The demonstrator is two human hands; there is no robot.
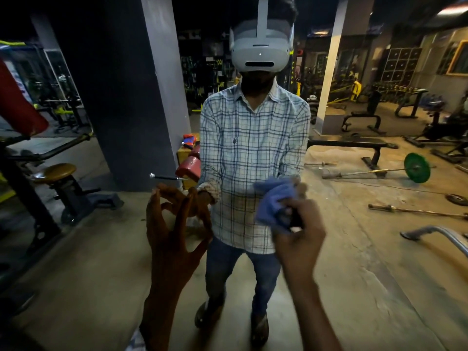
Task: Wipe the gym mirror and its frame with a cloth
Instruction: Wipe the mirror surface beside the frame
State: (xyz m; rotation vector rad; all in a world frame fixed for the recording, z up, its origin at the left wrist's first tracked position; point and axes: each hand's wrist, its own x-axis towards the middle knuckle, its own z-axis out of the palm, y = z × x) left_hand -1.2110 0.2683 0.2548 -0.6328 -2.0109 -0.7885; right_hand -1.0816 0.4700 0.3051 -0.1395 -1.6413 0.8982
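Observation:
The gym mirror (359, 239) fills nearly the whole view and shows my reflection in a checked shirt and headset. Its frame is not in view. My right hand (301, 231) grips a bunched blue cloth (272, 198) and holds it up at the glass at waist height of the reflection. To its left, my left hand (174, 224) is raised with its fingers spread, and the fingertips meet their own reflection on the glass. It holds nothing.
Everything else is reflected gym: a grey pillar (131, 97) at the left, a round stool (59, 173), a flat bench (354, 144), a barbell with a green plate (416, 167) and loose bars on the floor at the right.

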